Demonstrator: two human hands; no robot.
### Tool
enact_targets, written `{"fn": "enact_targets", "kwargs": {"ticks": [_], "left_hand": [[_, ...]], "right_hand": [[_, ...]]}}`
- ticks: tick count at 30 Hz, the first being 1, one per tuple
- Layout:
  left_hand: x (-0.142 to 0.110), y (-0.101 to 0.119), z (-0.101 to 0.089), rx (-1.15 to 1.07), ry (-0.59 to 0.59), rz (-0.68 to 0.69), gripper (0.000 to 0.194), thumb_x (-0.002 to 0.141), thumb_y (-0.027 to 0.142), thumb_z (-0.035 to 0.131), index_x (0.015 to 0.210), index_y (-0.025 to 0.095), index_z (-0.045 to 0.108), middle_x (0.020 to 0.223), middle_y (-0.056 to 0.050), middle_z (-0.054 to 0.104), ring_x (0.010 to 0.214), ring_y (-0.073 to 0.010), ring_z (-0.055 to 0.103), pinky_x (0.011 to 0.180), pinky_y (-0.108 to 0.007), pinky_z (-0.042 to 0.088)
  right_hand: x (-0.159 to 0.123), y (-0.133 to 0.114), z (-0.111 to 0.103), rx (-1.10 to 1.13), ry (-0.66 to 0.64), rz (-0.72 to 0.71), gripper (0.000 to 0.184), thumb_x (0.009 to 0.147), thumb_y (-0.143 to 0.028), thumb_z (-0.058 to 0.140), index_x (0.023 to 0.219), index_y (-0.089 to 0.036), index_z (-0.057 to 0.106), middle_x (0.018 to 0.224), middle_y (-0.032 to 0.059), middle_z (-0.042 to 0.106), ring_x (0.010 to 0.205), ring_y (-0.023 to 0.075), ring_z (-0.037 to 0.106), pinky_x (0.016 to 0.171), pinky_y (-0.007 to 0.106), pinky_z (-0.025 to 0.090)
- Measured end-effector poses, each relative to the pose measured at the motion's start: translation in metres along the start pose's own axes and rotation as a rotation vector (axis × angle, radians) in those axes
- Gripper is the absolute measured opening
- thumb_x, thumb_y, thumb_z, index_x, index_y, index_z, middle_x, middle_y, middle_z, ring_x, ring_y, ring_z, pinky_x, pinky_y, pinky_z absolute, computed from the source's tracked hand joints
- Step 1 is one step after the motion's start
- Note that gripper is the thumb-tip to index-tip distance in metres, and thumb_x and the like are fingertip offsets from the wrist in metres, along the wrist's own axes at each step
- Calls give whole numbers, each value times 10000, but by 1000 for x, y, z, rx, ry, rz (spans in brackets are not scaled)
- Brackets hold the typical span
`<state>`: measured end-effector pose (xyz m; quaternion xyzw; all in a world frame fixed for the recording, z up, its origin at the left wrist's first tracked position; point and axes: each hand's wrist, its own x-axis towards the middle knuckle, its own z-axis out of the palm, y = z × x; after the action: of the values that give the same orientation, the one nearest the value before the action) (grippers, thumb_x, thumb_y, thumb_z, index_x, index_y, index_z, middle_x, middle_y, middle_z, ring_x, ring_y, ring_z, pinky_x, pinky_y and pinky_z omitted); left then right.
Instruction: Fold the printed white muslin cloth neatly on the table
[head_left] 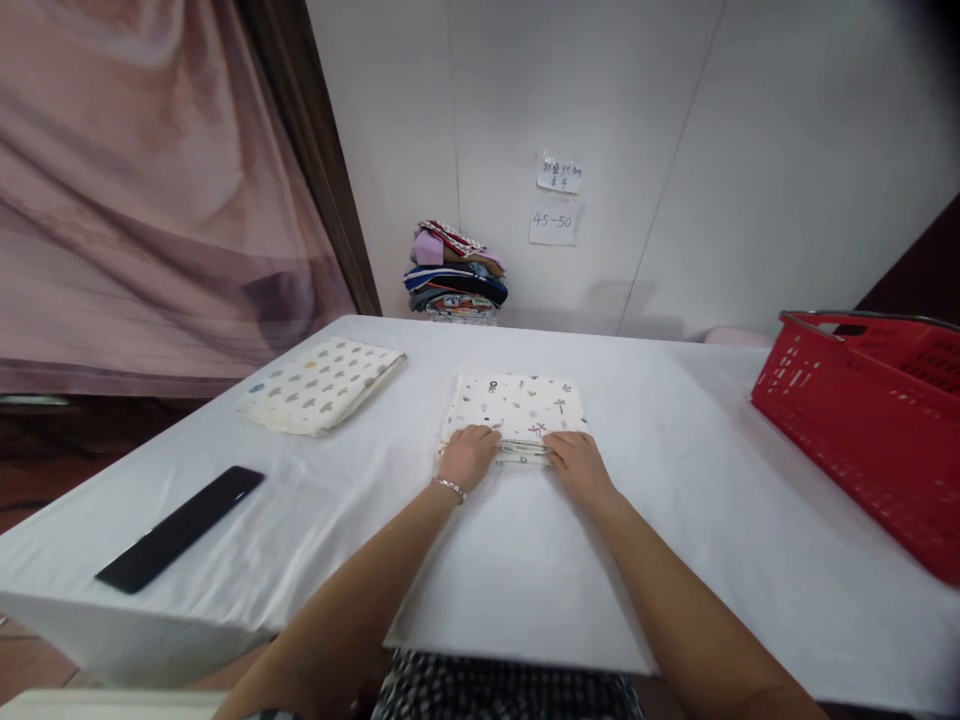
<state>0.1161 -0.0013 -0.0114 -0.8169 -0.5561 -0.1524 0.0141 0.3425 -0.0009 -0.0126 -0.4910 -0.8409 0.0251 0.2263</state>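
Note:
A folded white cloth (pixel 521 402) with small printed figures and palm trees lies flat on the middle of the table. At its near left corner my left hand (pixel 469 457), with a bracelet at the wrist, is closed over the edge. My right hand (pixel 576 462) grips the near right corner the same way. Between the two hands, the cloth's stacked layers show along the front edge. My thumbs are mostly hidden. To the left lies another folded cream cloth (pixel 322 385) with grey cloud-like prints, apart from both hands.
A long black flat object (pixel 180 528) rests on the white-covered table (pixel 315 540) at the near left. On the right stands a red plastic basket (pixel 862 430). Behind the table is a stack of folded fabrics (pixel 456 275) by the wall, where two paper notes (pixel 553 222) hang.

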Motion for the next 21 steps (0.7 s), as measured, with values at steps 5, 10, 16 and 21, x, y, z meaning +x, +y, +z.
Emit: {"fn": "enact_targets", "kwargs": {"ticks": [5,10,16,21], "left_hand": [[-4,7,0,127,-21,79,307,873,198,372,1159,240,478,1072,-74,565,1020,-211,477,843,-363,363],[3,12,-7,178,-93,113,381,836,92,337,1170,226,463,1073,-88,556,978,-210,492,821,-363,378],[4,11,-8,165,-36,37,328,865,129,308,1120,198,501,992,-93,575,936,-202,513,786,-344,404],[2,8,-13,119,-11,-22,319,869,171,331,1142,212,491,1033,-75,578,946,-189,518,788,-319,405]], "right_hand": [[0,0,1,-11,13,-25,279,817,-110,428,1018,-225,583,1033,41,614,955,180,510,892,323,286],[-1,-1,1,-6,20,-48,270,819,-127,436,1036,-225,563,1043,45,611,976,185,508,901,334,283],[-4,1,3,-49,31,-41,325,814,-171,463,1126,-239,524,1132,63,577,1056,211,473,957,387,234],[-5,2,3,-58,52,-37,352,814,-165,452,1156,-226,512,1146,71,566,1063,215,459,952,380,238]]}}
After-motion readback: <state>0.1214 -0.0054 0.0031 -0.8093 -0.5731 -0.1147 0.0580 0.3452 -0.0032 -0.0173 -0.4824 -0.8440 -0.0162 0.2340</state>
